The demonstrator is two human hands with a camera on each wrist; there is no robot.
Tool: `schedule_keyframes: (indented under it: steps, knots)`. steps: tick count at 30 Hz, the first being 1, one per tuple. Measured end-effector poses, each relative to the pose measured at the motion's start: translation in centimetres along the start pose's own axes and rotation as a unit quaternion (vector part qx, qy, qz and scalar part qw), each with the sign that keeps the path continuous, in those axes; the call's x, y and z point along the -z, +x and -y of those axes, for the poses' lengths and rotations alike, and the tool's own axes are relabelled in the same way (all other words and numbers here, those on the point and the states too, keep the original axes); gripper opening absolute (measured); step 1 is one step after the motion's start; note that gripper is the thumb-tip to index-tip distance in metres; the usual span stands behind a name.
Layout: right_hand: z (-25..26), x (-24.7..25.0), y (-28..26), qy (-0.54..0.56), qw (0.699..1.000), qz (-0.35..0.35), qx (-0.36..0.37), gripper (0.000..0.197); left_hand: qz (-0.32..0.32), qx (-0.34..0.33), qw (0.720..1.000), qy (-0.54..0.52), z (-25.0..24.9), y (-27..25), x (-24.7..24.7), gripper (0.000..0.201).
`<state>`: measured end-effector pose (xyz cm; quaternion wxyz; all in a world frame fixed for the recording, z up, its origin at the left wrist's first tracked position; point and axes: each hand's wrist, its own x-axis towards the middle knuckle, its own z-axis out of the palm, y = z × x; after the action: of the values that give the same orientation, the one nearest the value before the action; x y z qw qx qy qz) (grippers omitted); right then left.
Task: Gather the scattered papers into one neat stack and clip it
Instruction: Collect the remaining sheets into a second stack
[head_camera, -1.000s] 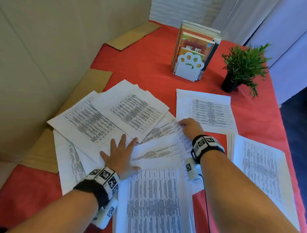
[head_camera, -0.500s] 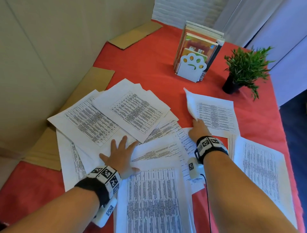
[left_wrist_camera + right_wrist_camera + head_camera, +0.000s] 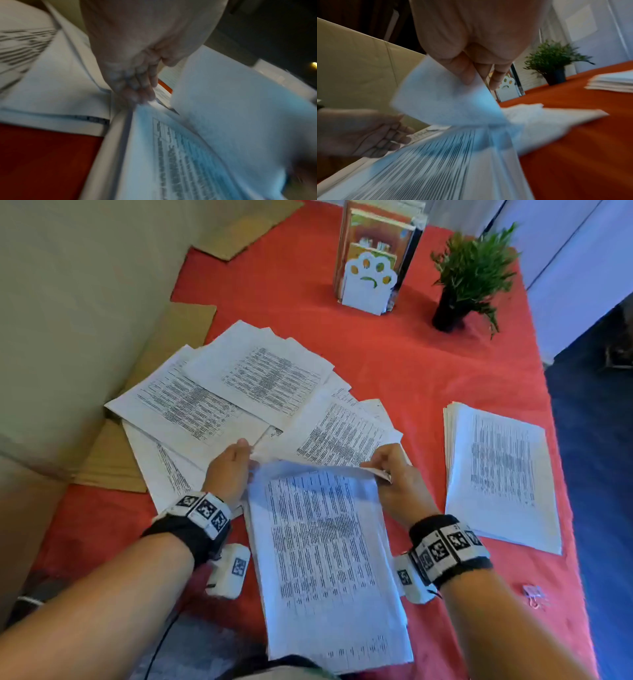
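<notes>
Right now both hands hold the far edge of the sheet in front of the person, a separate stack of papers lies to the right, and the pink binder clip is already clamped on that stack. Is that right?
Not quite. The pink binder clip is not on the stack of papers; it lies loose on the red tablecloth, nearer the person than the stack, as the head view shows. The rest holds: left hand and right hand hold the sheet.

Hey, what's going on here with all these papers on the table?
A person is gathering printed papers on a red table. Both hands hold the far edge of one sheaf: the right hand pinches its corner, and the left hand is at the other corner. A fan of loose sheets still lies scattered to the left, and a tidier pile lies to the right. The clip lies unused by the right forearm.
</notes>
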<state>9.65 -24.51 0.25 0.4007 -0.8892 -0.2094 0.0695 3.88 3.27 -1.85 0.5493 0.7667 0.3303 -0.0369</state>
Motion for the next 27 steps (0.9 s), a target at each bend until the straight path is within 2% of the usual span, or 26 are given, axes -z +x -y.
schedule_keyframes:
  steps: [2,3,4,6,8,9,10,11,13,14,16,19,22,24,26,27]
  knots:
    - [-1.2,-1.0,-3.3,0.044,0.998,0.032,-0.015,0.063,0.036,0.107,0.985,-0.133,0.4,-0.4,0.2,0.051]
    - [-1.5,-1.4,-4.6,0.062,0.997,0.049,-0.025,0.066,0.059,0.127,0.978,-0.153,0.7,-0.9,0.1,0.048]
    - [-1.9,-1.7,-5.7,0.063,0.996,0.058,-0.026,0.064,0.080,0.124,0.979,-0.139,1.0,-1.4,-0.1,0.042]
    - [-2.3,-1.9,-7.5,0.035,0.996,0.081,0.018,0.054,0.101,0.059,0.993,-0.019,1.7,-2.7,-0.3,0.033]
    - [-2.5,-1.5,-8.5,-0.036,0.986,0.156,0.047,0.052,0.119,0.012,0.991,0.067,2.7,-3.6,-0.4,0.044]
    - [-2.7,-1.2,-8.9,-0.065,0.981,0.180,0.024,0.052,0.131,0.008,0.988,0.086,3.1,-3.9,-0.5,0.054]
    - [-3.0,-1.0,-9.1,-0.076,0.984,0.162,-0.014,0.051,0.143,0.001,0.984,0.107,3.3,-4.3,-0.7,0.064]
    - [-3.1,-0.8,-9.3,-0.073,0.989,0.114,-0.056,0.047,0.151,-0.010,0.979,0.139,3.3,-4.6,-0.8,0.069]
    - [-3.3,-0.8,-9.2,-0.060,0.989,0.006,-0.138,0.031,0.169,-0.025,0.964,0.206,3.4,-4.9,-0.9,0.064]
    - [-3.3,-0.8,-9.1,-0.061,0.982,-0.009,-0.181,0.024,0.169,-0.026,0.956,0.240,3.4,-5.2,-1.0,0.058]
    - [-3.4,-1.5,-8.8,-0.068,0.962,0.019,-0.262,0.028,0.152,-0.007,0.936,0.318,3.1,-5.9,-1.0,0.049]
    - [-3.2,-2.7,-8.9,-0.078,0.940,0.049,-0.328,0.040,0.137,0.033,0.912,0.386,2.8,-6.6,-1.1,0.039]
    - [-2.9,-3.9,-9.5,-0.058,0.932,0.108,-0.341,0.044,0.164,0.036,0.919,0.356,3.0,-6.8,-1.7,0.042]
    - [-2.8,-3.7,-9.7,-0.048,0.939,0.121,-0.319,0.037,0.152,-0.002,0.933,0.325,3.1,-6.8,-2.0,0.041]
    - [-3.1,-2.9,-9.8,0.005,0.948,0.087,-0.306,0.029,0.131,-0.052,0.955,0.260,2.9,-7.0,-2.3,0.043]
    - [-3.2,-2.3,-9.8,0.051,0.949,0.051,-0.307,0.025,0.126,-0.061,0.972,0.190,2.8,-7.0,-2.5,0.047]
